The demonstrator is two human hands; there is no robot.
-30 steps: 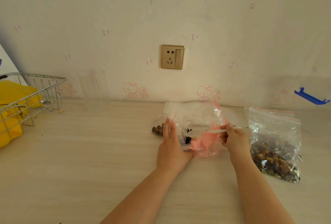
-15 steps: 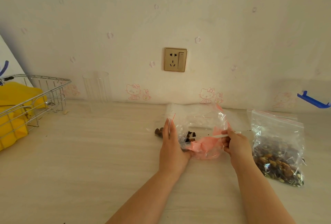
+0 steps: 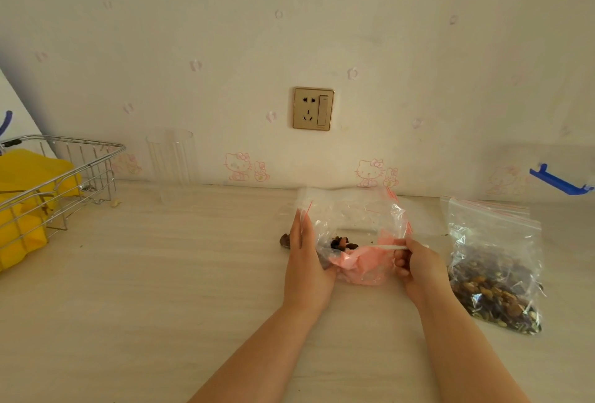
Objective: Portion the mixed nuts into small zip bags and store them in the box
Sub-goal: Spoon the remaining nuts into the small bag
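A small clear zip bag (image 3: 354, 219) with a red zip line stands on the counter in front of me, holding a few dark nuts (image 3: 343, 244) and something pink at its bottom. My left hand (image 3: 306, 261) lies flat against the bag's left side, fingers straight. My right hand (image 3: 415, 265) pinches a thin white handle (image 3: 391, 248) that reaches into the bag; its scoop end is hidden. A large zip bag of mixed nuts (image 3: 495, 273) sits at the right. A few nuts (image 3: 285, 239) lie behind my left hand.
A wire basket (image 3: 64, 183) with yellow things inside stands at the far left. A clear ribbed cup (image 3: 170, 157) stands by the wall. A blue clip (image 3: 560, 182) sticks out at the far right. A wall socket (image 3: 313, 108) is straight ahead.
Both hands and the small bag stay in nearly the same place. The view has tilted slightly, so everything sits a little lower in the frame.
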